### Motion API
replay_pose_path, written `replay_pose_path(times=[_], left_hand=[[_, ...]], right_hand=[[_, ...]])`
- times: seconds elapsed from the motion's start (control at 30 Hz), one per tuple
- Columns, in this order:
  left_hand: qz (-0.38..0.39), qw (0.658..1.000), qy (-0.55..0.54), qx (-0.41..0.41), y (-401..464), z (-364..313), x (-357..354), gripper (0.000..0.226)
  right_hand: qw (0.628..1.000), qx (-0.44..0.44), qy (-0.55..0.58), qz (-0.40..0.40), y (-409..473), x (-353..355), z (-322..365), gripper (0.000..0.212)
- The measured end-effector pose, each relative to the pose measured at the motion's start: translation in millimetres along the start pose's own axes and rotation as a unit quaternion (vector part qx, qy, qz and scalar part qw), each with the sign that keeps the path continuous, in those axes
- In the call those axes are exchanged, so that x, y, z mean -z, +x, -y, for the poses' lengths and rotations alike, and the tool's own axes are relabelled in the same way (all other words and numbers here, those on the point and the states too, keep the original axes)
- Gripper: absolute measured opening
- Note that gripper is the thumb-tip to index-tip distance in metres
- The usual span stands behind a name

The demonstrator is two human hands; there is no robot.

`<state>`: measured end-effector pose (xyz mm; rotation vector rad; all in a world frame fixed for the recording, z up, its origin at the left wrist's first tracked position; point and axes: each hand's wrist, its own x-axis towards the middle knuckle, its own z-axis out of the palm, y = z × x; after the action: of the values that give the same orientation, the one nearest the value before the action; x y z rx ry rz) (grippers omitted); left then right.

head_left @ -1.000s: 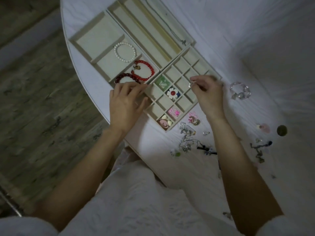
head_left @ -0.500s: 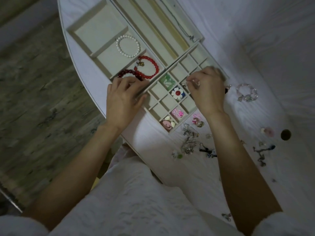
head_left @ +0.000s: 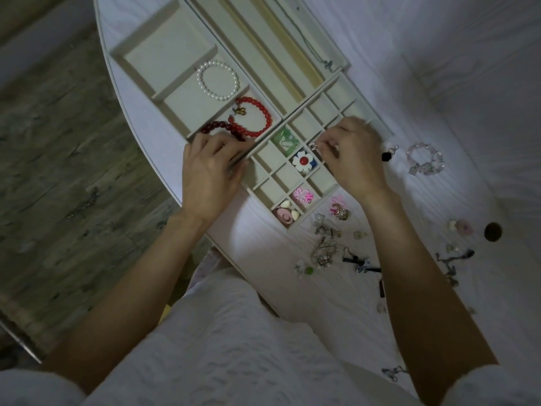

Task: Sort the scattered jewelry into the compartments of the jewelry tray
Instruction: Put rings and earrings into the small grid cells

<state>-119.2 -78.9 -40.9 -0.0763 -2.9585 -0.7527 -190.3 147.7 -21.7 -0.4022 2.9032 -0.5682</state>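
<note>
The right hand [head_left: 355,159] pinches a small silver sparkly ring [head_left: 312,146] over the beige felt compartmented jewelry tray [head_left: 263,174]. The left hand [head_left: 212,168] rests relaxed on the tray's edge beside it.

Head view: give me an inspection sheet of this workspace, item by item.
Surface: white table, curved edge nearest the person.
Job's things: jewelry tray holds a pearl bracelet, red bracelets and a flower piece; loose jewelry lies beside it.
Clutter: crystal bracelet, black bead.
Grips: left hand rests on the tray edge; right hand pinches a small sparkly piece over the small compartments.
Cables: nothing seen.
Surroundings: wood-look floor.
</note>
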Motion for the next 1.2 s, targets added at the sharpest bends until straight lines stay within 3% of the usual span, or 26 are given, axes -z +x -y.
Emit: replay_pose_path(times=[0.17,0.3,0.47,0.63,0.73,0.97,1.2], left_hand=[[-0.002,1.000,-0.002,-0.001,1.1,-0.1,0.1,0.027],[-0.004,1.000,-0.001,0.000,-0.1,0.0,-1.1,0.028],[-0.001,1.000,-0.004,0.000,-0.9,0.0,-1.4,0.029],[0.005,1.000,-0.004,-0.004,0.1,0.3,-0.7,0.028],[0.005,1.000,-0.002,-0.006,0.4,1.0,-0.3,0.027],[0.012,1.000,-0.005,-0.008,0.4,1.5,0.9,0.029],[0.016,1.000,-0.005,-0.012,1.6,1.5,2.4,0.028]], right_hand=[[0.980,0.098,-0.166,-0.053,5.7,-8.4,-1.9,0.002],[0.969,0.115,-0.207,-0.073,8.3,-11.9,-1.9,0.009],[0.979,0.114,-0.154,-0.072,0.9,-7.8,-6.4,0.002],[0.988,0.086,-0.117,-0.047,1.0,-1.1,-4.5,0.015],[0.988,0.090,-0.112,-0.049,3.6,-1.5,-2.9,0.013],[0.971,0.132,-0.192,-0.058,5.6,-7.8,-7.3,0.008],[0.970,0.156,-0.179,-0.059,6.2,-1.9,-12.6,0.009]])
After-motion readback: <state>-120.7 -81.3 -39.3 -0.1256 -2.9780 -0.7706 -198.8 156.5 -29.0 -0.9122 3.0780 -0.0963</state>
